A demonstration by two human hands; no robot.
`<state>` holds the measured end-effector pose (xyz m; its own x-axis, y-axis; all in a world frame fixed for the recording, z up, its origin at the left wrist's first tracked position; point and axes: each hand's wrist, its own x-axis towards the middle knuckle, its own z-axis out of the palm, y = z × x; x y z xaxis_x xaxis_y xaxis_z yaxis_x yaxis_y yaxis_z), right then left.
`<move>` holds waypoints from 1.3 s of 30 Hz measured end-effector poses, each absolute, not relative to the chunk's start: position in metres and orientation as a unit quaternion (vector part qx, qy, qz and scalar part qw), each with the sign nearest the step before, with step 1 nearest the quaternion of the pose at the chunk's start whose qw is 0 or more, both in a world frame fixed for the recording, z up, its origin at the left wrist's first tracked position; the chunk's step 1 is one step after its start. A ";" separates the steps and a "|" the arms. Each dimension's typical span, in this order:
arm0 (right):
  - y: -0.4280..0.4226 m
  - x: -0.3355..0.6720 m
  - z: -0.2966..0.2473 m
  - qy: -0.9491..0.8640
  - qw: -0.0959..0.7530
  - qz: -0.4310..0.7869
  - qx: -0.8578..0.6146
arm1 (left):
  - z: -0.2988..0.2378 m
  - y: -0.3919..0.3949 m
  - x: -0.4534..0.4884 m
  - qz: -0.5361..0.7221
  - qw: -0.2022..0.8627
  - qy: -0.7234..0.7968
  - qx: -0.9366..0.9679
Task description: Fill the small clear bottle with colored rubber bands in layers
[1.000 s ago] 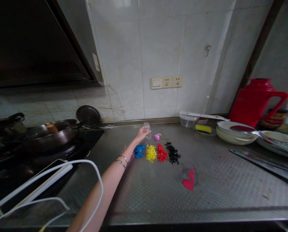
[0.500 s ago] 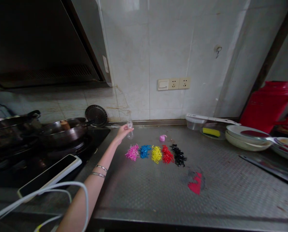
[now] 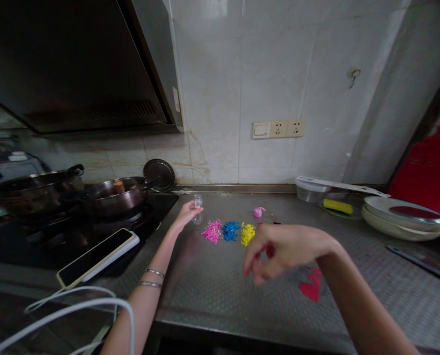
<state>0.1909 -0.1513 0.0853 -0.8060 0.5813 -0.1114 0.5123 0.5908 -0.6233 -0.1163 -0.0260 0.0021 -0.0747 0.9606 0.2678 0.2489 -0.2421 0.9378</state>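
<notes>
My left hand [image 3: 187, 215] is closed on a small clear bottle [image 3: 198, 209], held just above the steel worktop near the wall. In front of it lies a pile of pink elastic-like pieces [image 3: 212, 230], with blue pieces [image 3: 230, 230] and yellow pieces [image 3: 248, 233] alongside. Over the worktop hangs my right hand [image 3: 282, 251], somewhat blurred, its fingers bent down and loosely apart with nothing visible in them. It hides nearly all of the red and black piles. Behind it stands a small pink cap [image 3: 258, 212] with a loop.
To the left, two pans [image 3: 114, 197] stand on the black hob, with a phone-like device [image 3: 97, 256] and white cable [image 3: 75, 306] nearer me. A red heart-shaped patch [image 3: 311, 286] marks the worktop. Bowls [image 3: 400, 222], a clear tub [image 3: 312, 191] and a yellow sponge [image 3: 337, 206] are at right.
My right hand has come into view from the right, over the red and black piles. The view has swung left. My left hand still holds the bottle, now slightly lower.
</notes>
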 end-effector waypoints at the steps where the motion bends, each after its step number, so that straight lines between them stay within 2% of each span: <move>1: -0.140 0.178 0.087 -0.896 0.040 0.337 -0.285 | 0.000 -0.025 -0.116 0.524 0.342 0.510 0.590; 7: -0.061 0.109 0.040 -0.904 0.182 0.213 -0.321 | -0.007 -0.022 -0.110 0.528 0.357 0.510 0.578; 12: -0.040 0.093 0.002 -0.914 0.144 0.179 -0.333 | -0.011 -0.019 -0.109 0.532 0.351 0.522 0.566; 26: -0.052 0.091 -0.016 -0.927 0.133 0.049 -0.347 | -0.018 -0.017 -0.106 0.536 0.361 0.498 0.579; 39: -0.054 0.085 -0.020 -0.921 0.148 0.050 -0.356 | -0.023 -0.016 -0.113 0.534 0.369 0.479 0.591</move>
<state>0.0852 -0.0537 -0.0202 -0.7031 0.6703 0.2373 0.6408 0.7419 -0.1973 -0.1127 -0.0165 -0.0233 -0.0286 0.9602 0.2779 0.1717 -0.2692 0.9477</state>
